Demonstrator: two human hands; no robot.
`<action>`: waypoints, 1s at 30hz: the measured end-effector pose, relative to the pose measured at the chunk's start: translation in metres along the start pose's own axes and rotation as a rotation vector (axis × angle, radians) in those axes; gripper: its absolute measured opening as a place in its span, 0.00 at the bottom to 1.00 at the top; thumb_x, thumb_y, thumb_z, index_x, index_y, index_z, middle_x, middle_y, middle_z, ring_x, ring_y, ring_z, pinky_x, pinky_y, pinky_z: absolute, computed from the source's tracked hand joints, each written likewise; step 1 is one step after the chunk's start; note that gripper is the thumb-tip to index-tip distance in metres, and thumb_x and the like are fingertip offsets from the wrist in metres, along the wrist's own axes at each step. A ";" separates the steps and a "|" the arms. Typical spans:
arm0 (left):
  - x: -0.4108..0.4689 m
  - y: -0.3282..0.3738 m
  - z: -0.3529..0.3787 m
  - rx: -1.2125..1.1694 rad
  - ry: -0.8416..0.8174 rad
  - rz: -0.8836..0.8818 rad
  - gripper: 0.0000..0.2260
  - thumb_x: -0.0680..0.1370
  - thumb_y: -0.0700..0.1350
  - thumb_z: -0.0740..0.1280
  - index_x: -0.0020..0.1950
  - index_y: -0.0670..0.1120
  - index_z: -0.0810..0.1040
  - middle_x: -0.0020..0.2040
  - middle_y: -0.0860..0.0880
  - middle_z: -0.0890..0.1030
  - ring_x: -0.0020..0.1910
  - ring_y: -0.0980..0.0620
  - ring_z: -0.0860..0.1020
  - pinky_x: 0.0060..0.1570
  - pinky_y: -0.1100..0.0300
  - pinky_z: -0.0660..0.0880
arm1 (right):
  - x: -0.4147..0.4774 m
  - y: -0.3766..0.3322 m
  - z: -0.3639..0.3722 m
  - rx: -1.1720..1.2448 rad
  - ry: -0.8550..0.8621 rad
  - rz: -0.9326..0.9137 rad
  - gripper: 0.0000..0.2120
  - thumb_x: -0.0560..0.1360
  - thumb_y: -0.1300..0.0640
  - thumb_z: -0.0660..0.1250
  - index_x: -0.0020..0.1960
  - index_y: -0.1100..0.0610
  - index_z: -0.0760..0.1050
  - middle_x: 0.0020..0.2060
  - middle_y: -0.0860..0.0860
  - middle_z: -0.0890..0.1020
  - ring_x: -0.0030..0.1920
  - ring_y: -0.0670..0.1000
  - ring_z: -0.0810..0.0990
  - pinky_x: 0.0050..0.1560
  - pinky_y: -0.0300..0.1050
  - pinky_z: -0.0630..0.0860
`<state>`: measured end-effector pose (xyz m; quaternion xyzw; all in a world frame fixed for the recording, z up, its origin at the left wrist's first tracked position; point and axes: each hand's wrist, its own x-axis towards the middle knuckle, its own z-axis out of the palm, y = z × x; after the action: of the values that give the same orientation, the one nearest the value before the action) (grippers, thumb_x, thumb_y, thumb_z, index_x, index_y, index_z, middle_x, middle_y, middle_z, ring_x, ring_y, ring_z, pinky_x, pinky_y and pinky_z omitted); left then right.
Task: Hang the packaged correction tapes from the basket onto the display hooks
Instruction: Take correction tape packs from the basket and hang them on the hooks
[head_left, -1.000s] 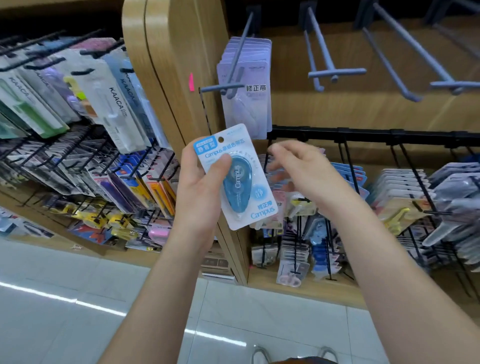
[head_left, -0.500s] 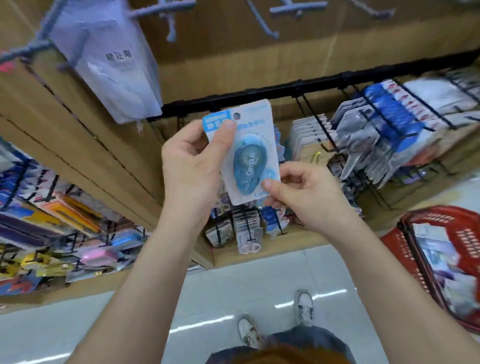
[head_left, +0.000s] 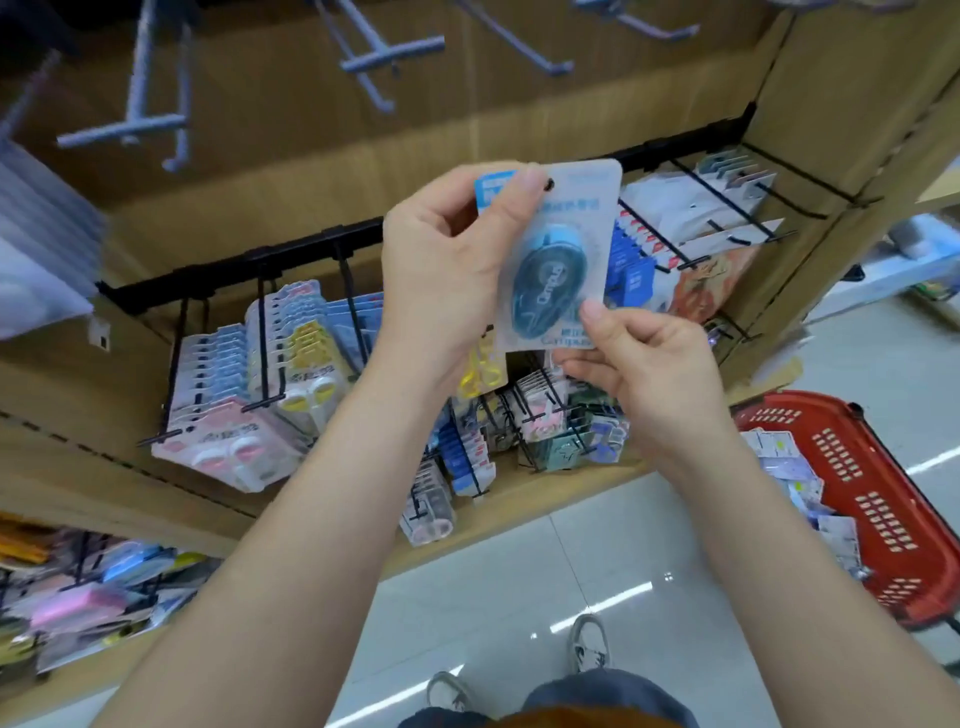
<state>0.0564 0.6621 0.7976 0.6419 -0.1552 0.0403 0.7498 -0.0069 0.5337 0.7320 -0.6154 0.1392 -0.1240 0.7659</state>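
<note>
1. The left hand (head_left: 447, 270) pinches the top left corner of the correction tape pack (head_left: 563, 249), with its thumb pressed just beside the hang hole (head_left: 549, 183). The right hand (head_left: 654, 374) pinches the pack's bottom edge, thumb on the front.
2. The pack is held upright in front of the black rail (head_left: 249, 262), its top level with the rail. It touches no hook.
3. Above the rail, grey display hooks (head_left: 389, 54) with T-shaped ends jut out bare.
4. Below the rail and off to the right, the red basket (head_left: 883, 499) sits on the floor with more packs inside.
5. The step in hand looks like squaring the pack up for hanging. Next it should be lifted above the rail and the thumb moved clear of the hole. The hole then needs lining up with a grey hook's tip so the pack can slide on.
</note>
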 end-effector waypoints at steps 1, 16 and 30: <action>0.006 0.002 0.009 -0.015 0.009 0.018 0.04 0.78 0.36 0.69 0.44 0.42 0.81 0.35 0.55 0.82 0.37 0.59 0.79 0.38 0.63 0.76 | 0.007 -0.006 -0.006 -0.006 0.003 -0.010 0.11 0.72 0.51 0.71 0.36 0.57 0.82 0.32 0.54 0.82 0.38 0.53 0.86 0.41 0.40 0.81; 0.039 0.005 0.049 0.077 0.304 0.132 0.05 0.80 0.40 0.67 0.45 0.43 0.80 0.37 0.50 0.81 0.39 0.52 0.80 0.40 0.54 0.78 | 0.064 -0.040 -0.021 -0.091 -0.196 0.029 0.14 0.77 0.53 0.70 0.43 0.64 0.82 0.40 0.59 0.85 0.33 0.52 0.85 0.37 0.41 0.82; 0.050 0.005 0.044 0.257 0.272 0.123 0.04 0.80 0.42 0.67 0.47 0.45 0.81 0.38 0.54 0.81 0.40 0.58 0.80 0.40 0.61 0.78 | 0.069 -0.037 -0.021 -0.101 -0.234 0.027 0.16 0.79 0.52 0.68 0.46 0.67 0.80 0.35 0.57 0.84 0.31 0.52 0.82 0.31 0.39 0.78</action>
<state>0.0946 0.6134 0.8226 0.7105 -0.0851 0.1920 0.6717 0.0488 0.4816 0.7595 -0.6615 0.0632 -0.0338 0.7465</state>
